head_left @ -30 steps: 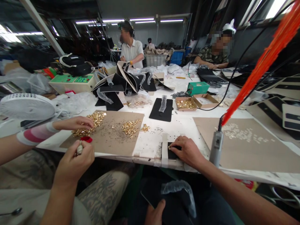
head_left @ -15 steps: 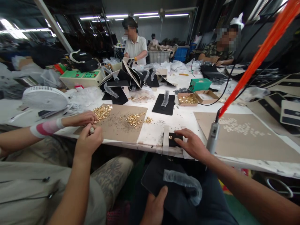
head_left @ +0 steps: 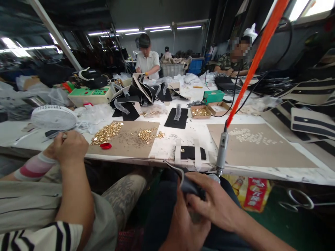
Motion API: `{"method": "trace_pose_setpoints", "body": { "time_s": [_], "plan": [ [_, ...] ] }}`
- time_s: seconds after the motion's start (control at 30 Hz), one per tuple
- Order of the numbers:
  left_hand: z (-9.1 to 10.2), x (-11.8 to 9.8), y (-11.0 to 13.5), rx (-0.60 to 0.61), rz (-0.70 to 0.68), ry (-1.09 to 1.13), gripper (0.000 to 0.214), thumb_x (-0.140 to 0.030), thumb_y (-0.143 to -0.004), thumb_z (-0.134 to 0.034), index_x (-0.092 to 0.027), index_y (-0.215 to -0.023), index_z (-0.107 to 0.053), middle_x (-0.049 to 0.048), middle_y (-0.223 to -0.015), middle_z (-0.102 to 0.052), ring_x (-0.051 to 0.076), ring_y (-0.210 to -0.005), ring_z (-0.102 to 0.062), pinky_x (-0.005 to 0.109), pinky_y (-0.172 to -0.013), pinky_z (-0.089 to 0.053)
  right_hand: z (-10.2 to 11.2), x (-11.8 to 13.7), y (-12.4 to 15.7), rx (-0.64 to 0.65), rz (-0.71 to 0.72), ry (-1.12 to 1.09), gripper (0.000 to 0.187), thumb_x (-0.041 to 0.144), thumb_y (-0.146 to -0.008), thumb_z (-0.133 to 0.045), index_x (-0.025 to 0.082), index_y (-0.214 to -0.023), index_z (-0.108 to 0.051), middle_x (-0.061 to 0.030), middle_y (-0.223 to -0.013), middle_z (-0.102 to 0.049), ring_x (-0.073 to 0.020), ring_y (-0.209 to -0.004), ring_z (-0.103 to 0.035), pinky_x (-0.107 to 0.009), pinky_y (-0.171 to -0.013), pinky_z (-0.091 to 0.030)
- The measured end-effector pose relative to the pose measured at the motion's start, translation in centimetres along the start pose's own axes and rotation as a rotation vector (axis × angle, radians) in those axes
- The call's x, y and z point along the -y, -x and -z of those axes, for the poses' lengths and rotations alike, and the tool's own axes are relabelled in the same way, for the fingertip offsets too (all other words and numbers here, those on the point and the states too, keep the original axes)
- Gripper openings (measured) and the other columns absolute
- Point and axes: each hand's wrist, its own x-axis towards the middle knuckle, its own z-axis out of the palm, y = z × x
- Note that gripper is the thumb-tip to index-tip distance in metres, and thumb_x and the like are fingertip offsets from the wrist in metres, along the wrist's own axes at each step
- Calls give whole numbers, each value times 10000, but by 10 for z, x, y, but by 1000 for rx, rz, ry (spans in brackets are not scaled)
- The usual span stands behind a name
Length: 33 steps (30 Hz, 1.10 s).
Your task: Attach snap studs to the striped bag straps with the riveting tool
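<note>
The person's left hand (head_left: 184, 223) and right hand (head_left: 213, 195) are close together over the lap, both with fingers curled closed around a thin, flexible black panel (head_left: 187, 183) that is bent between them; what the hidden fingertips press on cannot be told. The panel is below the front edge of the white bench (head_left: 164, 150), its free corner pointing up and to the left. Just beyond the hands, at that edge, lies a flat black rectangular block (head_left: 193, 152), its long axis running left to right, with two pale tape strips (head_left: 177, 152) across it and a small round gold ring (head_left: 183, 151) near its left end; the right hand looks the nearer to it, not touching. To the left, a brown sheet (head_left: 128, 148) bears heaped gold metal pieces (head_left: 108, 132); a co-worker's hands (head_left: 70, 147) meet beside it. Farther back, a shallow open cardboard box (head_left: 201, 116) holds small gold pieces (head_left: 201, 111), and a second cardboard box (head_left: 220, 113) adjoins it, contents unclear. In the background, a grey plastic bin (head_left: 172, 70) is heaped with brownish material (head_left: 174, 60).
</note>
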Motion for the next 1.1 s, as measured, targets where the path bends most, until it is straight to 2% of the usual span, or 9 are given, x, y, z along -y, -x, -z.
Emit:
{"method": "trace_pose_setpoints", "body": {
  "time_s": [0.1, 0.17, 0.27, 0.37, 0.5, 0.7, 0.8, 0.93, 1.1],
  "plan": [
    [-26, 13, 7, -24, -34, -4, 725, -325, -869, -742, -261, -1517, -424, 124, -1266, -665, 262, -1099, -673, 357, -792, -615, 23, -10, -11, -16, -228, -299, 333, 429, -886, -551, 155, -731, -662, -40, -695, -680, -173, -614, -593, -275, -573, -450],
    [-20, 17, -6, -161, -73, -62, 797, -301, -821, -751, -261, -1534, -399, 133, -1314, -647, 279, -1162, -652, 348, -803, -601, 31, -19, -20, -88, -382, -438, 336, 469, -831, -627, 157, -707, -636, -23, -617, -638, -149, -528, -536, -261, -501, -392],
    [1, 17, -38, -318, -95, -36, 697, -325, -799, -767, -238, -1440, -506, 135, -1401, -611, 292, -1251, -616, 381, -943, -565, 30, -33, -33, -147, -498, -654, 245, 410, -758, -695, 169, -781, -654, -25, -662, -675, -163, -538, -576, -266, -512, -435],
    [13, 13, -62, -127, -19, 237, 614, -368, -779, -811, -202, -1331, -601, 132, -1321, -688, 296, -1175, -678, 393, -977, -565, 25, -40, -39, -82, -498, -774, 266, 406, -750, -710, 167, -861, -675, -51, -733, -718, -198, -603, -638, -313, -596, -520],
    [5, 23, -67, -19, 120, 360, 490, -343, -733, -858, -166, -1168, -720, 112, -1167, -772, 292, -1024, -734, 350, -876, -594, 20, -45, -36, 17, -411, -505, 369, 465, -812, -726, 159, -1016, -712, -88, -919, -774, -256, -819, -710, -366, -771, -562],
    [-10, 44, -64, -70, 324, 430, 404, -328, -679, -878, -120, -1009, -774, 106, -963, -811, 275, -854, -758, 314, -762, -592, 5, -56, -40, -92, -249, -98, 326, 475, -886, -628, 171, -923, -738, -56, -889, -774, -259, -850, -701, -345, -779, -535],
    [-2, 35, -87, -87, 288, 301, 358, -355, -716, -836, -123, -985, -788, 96, -941, -813, 274, -859, -759, 320, -767, -586, 7, -53, -63, -114, -230, 18, 336, 469, -917, -587, 174, -942, -746, -58, -870, -769, -262, -837, -701, -343, -747, -518],
    [13, 19, -137, -74, 124, -83, 254, -332, -763, -774, -155, -945, -791, 73, -927, -811, 270, -885, -756, 322, -766, -572, 20, -49, -105, -167, -285, 254, 347, 479, -938, -560, 191, -907, -753, -90, -870, -768, -279, -855, -705, -340, -745, -485],
    [19, 20, -180, -36, 72, -329, 165, -294, -772, -748, -176, -880, -788, 71, -884, -802, 257, -846, -749, 305, -729, -551, 28, -56, -139, -152, -347, 501, 365, 481, -953, -532, 189, -925, -750, -123, -884, -763, -290, -853, -694, -334, -712, -426]
  ]
}}
